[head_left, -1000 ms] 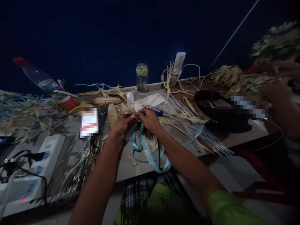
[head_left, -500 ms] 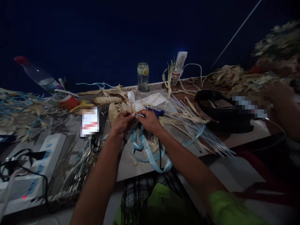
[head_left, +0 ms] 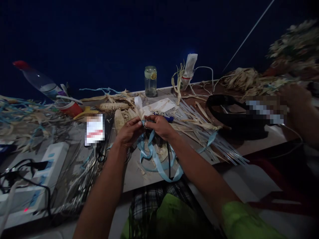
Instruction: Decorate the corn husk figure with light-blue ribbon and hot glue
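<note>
My left hand and my right hand meet over the table, thumbs and fingertips pinched close together. Between them is a light blue ribbon, whose loops hang down toward the table's near edge. A pale strip of corn husk rises just above the fingertips, its lower end at my left fingers. The exact point where ribbon and husk meet is hidden by my fingers. Just behind my right hand lies a dark blue object, partly covered. Left of my left hand lies a corn cob.
Another cob and a glass jar are farther back. A lit phone, bundled wires and a power strip lie left. Clear plastic sticks and a black curved object are right, near another person's arm.
My right fingertips have shifted slightly and the ribbon at them is now pulled in tight against my left fingers. The view has moved slightly.
</note>
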{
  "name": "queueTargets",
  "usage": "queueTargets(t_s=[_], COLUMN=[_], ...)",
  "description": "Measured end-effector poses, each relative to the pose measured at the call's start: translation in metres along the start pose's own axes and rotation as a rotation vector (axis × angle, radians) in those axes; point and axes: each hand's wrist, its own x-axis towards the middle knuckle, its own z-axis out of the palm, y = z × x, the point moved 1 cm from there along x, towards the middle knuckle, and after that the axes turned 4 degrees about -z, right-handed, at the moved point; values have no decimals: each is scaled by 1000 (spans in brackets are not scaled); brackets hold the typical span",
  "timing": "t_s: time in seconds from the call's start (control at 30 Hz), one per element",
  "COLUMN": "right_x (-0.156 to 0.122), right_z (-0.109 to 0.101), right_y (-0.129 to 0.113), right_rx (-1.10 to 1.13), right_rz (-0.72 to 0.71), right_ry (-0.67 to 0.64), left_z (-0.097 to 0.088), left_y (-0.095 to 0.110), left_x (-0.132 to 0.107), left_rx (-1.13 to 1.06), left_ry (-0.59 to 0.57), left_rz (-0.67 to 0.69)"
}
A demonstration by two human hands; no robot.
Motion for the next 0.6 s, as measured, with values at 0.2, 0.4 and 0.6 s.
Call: queueTargets(t_s=[0.2,0.4,0.6], right_x=[-1,1,1], right_z=[1,2,1], right_y=[-1,3,3], right_rx=[32,-53,-332], right_rz=[34,23,-31], right_ry=[-18,13,122], left_z=[-5,-8,-8], left_y=[-3,-3,-8], left_x=[2,3,9], left_rx=[3,8,41], left_ry=[-15,20,108], left_rz=[22,30,-8])
